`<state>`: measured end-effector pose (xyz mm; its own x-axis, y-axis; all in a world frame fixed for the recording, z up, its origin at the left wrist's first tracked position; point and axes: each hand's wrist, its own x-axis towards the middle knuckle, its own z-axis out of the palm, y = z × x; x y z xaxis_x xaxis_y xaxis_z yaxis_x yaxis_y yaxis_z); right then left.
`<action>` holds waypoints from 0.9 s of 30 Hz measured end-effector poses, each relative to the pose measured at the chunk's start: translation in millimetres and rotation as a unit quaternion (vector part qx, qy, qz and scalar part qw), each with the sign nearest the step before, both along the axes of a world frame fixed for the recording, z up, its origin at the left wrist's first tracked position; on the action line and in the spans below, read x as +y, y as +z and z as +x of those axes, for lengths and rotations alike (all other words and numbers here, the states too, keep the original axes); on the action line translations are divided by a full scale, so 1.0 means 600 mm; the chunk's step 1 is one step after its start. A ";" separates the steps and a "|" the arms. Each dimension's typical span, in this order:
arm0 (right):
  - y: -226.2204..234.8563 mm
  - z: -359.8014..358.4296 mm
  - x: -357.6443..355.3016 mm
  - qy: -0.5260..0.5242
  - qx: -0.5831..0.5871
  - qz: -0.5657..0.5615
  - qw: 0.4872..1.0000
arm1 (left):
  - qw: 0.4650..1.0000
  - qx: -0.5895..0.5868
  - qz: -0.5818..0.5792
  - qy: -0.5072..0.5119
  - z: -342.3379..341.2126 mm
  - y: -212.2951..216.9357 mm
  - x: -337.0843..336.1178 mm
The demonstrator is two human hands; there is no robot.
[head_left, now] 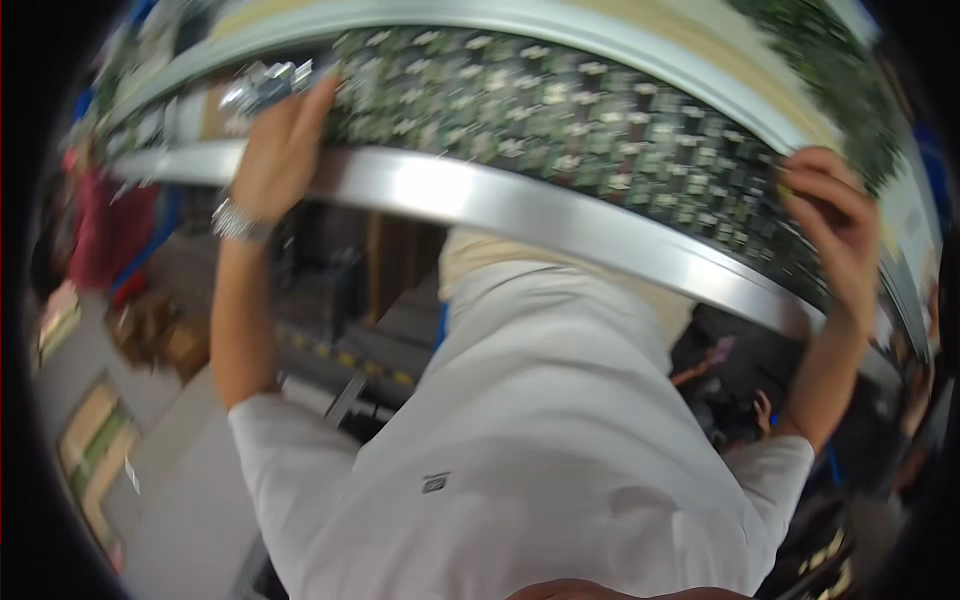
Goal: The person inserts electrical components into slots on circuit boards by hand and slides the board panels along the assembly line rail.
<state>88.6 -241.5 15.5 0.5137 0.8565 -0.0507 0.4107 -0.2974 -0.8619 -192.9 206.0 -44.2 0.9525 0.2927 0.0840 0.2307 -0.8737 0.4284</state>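
Note:
A long trough [430,185] with a shiny metal rim crosses in front of me, filled with many small dark, green and silver pieces [560,110] in a dense pattern; motion blur hides their kind. My left hand [272,160], a silver bracelet [235,218] at its wrist, reaches over the near rim at the left. Shiny silvery pieces [265,85] lie just beyond its blurred fingers; whether it grips them I cannot tell. At the trough's right end my right hand [840,215] has its fingers curled together, with a small yellowish spot at the tips too blurred to name.
Beyond the trough runs a pale band [640,30], with a green heap [830,70] at the far right. A person in red [100,225] is at the left, near brown cartons [165,335]. Another person's hand [763,410] shows below my right arm.

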 end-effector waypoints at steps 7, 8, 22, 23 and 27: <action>-0.019 -0.006 -0.047 -0.043 -0.213 -0.011 0.976 | 0.987 0.149 0.055 0.026 0.026 0.048 -0.021; -0.015 -0.010 -0.057 -0.052 -0.222 -0.021 0.973 | 0.987 0.142 0.066 0.042 0.044 0.054 -0.017; -0.038 0.031 -0.043 -0.039 -0.296 0.002 0.954 | 0.954 -0.158 0.143 -0.210 0.430 0.034 -0.265; -0.041 0.033 -0.049 -0.037 -0.296 -0.003 0.955 | 0.955 -0.159 0.137 -0.211 0.434 0.027 -0.265; -0.053 0.049 -0.068 -0.024 -0.298 -0.005 0.954 | 0.947 -0.150 0.192 -0.209 0.427 0.028 -0.293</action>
